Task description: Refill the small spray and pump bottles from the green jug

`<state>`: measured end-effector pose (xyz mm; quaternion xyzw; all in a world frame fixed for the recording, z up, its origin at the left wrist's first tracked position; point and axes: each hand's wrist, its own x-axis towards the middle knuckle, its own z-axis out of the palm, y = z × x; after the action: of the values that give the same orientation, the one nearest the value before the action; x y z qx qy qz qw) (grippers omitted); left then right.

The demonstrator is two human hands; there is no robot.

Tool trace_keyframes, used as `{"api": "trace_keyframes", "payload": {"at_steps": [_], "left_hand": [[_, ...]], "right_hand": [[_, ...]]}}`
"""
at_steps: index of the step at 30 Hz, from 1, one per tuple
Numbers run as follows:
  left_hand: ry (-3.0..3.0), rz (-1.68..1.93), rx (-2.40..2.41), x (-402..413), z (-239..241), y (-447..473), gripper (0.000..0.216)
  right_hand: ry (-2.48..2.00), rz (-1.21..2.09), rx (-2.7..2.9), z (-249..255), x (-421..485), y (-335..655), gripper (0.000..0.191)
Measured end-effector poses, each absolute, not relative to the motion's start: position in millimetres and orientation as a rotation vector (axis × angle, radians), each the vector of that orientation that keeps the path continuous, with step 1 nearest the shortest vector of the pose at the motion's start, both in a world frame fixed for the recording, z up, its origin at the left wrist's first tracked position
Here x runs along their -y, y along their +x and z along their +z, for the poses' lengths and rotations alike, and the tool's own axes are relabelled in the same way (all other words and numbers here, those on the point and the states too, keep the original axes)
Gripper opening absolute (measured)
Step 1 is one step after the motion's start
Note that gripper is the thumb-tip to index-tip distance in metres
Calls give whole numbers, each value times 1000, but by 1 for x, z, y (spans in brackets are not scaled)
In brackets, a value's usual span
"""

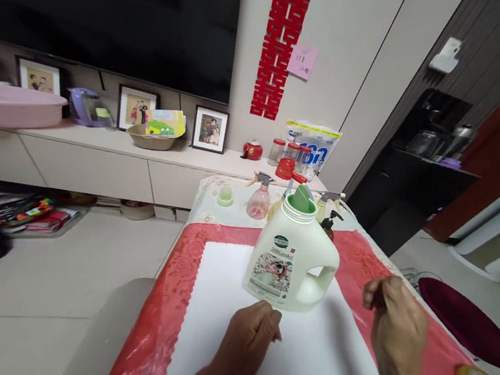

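Observation:
A cream plastic jug [288,262] with a handle and an uncapped green spout stands upright on a white sheet [213,307] that covers a red tablecloth [167,300]. My left hand [250,341] rests on the sheet just in front of the jug's base, fingers curled under, close to the jug but apart from it. My right hand [392,321] hovers to the right of the jug's handle, fingers bent into a loose fist, and nothing shows in it.
Behind the jug stand a pink spray bottle [259,198], a green cap [225,196], a red cup [286,168] and other small bottles. A dark red cushion [465,320] lies at right. A low cabinet [85,156] with photo frames and a pink basin [8,104] runs along the wall.

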<state>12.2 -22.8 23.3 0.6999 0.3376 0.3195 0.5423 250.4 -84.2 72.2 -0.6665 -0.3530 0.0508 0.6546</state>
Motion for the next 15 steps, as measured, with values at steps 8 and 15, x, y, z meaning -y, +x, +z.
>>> {"api": "trace_keyframes", "payload": {"at_steps": [8,15], "left_hand": [[1666,759,-765,23,11,16,39],[1651,784,-765,19,-8,20,35]], "right_hand": [[-1815,207,846,58,-16,321,35],[-1875,279,825,48,-74,336,40]]}}
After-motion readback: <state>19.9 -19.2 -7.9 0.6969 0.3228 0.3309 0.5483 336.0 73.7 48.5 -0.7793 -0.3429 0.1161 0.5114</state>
